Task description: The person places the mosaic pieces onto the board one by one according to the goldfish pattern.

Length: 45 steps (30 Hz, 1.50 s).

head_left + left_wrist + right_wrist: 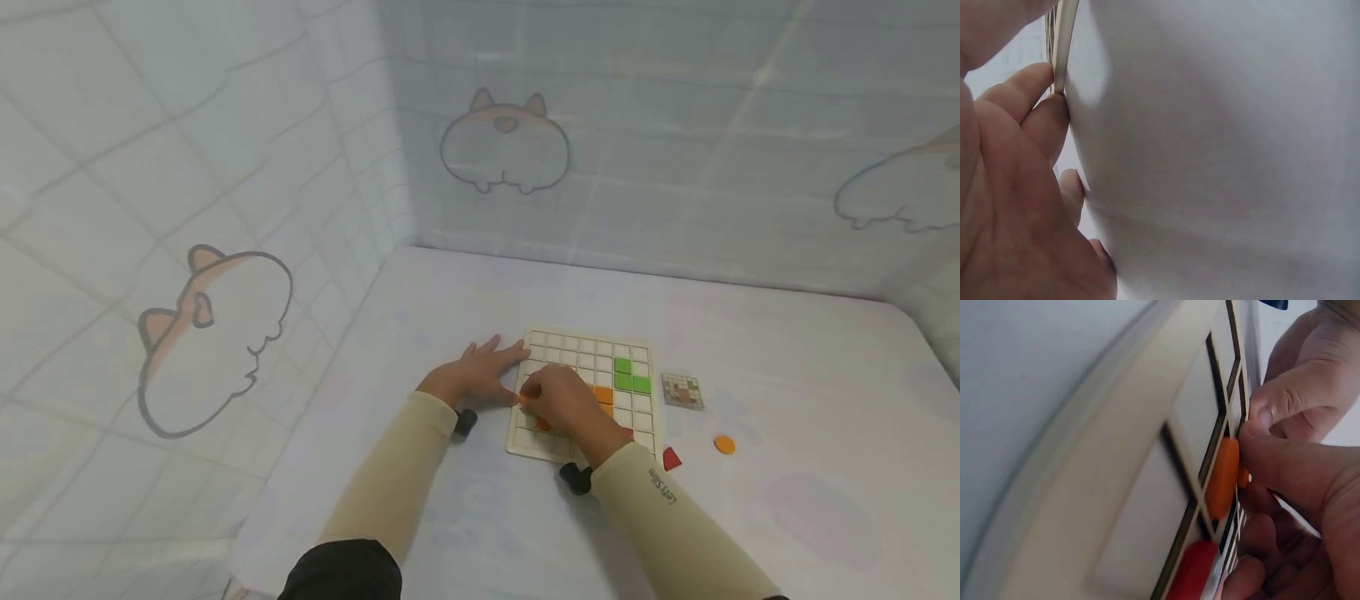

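A pale wooden grid board (643,418) lies flat on the white surface. My left hand (483,372) is spread at its left side, and in the left wrist view fingers (1047,119) touch the board's edge. Over the board's lower left part, my right hand (562,400) pinches a small orange piece (525,398) at the left-hand columns; my fingers mostly hide it. Orange tiles (603,395) and green tiles (623,382) sit in the grid. Close by in the right wrist view are another orange piece (1222,478) and a red piece (1191,572) in cells.
Right of the board lies a small printed pattern card (682,391). A loose red piece (671,458) rests by the board's lower right corner, and an orange disc (724,444) lies farther right. Cloth-like walls (510,225) with animal drawings rise behind and to the left.
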### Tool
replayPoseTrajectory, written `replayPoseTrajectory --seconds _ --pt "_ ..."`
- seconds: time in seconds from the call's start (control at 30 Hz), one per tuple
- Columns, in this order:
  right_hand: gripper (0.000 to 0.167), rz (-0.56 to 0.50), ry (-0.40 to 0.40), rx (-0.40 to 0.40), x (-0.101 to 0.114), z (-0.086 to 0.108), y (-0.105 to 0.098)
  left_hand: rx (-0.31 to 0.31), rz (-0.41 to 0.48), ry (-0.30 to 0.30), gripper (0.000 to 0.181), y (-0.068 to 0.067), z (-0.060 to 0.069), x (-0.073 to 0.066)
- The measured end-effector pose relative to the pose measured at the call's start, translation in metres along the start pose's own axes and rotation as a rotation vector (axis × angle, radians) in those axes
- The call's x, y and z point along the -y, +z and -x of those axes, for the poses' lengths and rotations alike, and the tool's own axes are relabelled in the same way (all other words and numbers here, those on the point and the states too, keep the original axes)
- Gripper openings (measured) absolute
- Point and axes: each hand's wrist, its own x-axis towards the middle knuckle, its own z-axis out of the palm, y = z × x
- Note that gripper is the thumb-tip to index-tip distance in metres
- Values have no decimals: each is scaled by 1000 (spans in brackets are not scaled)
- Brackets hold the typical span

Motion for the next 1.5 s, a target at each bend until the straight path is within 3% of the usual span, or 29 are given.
replayPoseTrajectory --seconds 0.13,0.23,0.43,0.6,0.7,0.97,1.23,1.5 --pt "32 -14 -14 -23 -4 12 -2 -13 -20 -28 90 2 -1 9" --pt "40 -67 6 -82 -15 30 -15 -28 -1 -64 91 4 3 18" --pt "52 -104 181 -249 -85 73 -56 -35 10 -111 92 0 10 27" --pt "61 -27 353 -207 -141 94 -74 -39 -4 -128 92 -6 14 31" --pt "61 -11 391 -154 -158 100 -76 -34 -10 -129 92 -8 13 30" --pt "41 -54 446 -177 -161 100 -66 -46 -19 -125 91 -7 12 28" --pt "39 -79 482 -175 -156 98 -64 -27 -67 -147 92 -9 12 25" --pt "41 -104 406 -246 -139 96 -59 -34 -57 -165 94 -7 11 25"
